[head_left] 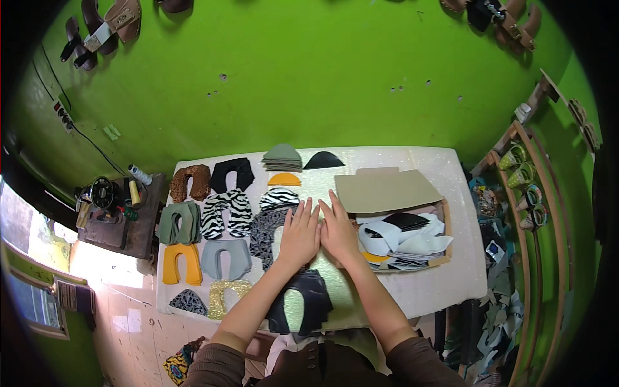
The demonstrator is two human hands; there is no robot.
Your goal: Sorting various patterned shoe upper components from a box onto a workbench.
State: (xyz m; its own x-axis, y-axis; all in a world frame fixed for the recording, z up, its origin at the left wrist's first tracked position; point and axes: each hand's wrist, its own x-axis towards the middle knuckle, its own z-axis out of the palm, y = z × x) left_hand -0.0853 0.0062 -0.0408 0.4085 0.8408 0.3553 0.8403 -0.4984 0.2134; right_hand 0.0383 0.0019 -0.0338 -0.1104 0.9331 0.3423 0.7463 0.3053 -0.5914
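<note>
Glittery cloth on the counter, both hands pressed flat on it.
Left hand and right hand lie side by side, grips open, fingers spread, holding nothing; a grey patterned piece sits left, a cardboard box of scraps right.

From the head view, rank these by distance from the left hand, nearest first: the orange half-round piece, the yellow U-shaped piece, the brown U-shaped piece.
Measured from the left hand:
1. Orange half-round piece, just beyond the fingertips toward the wall.
2. Yellow U-shaped piece, far to the left, near the table's left edge.
3. Brown U-shaped piece, at the far left corner of the table.
</note>
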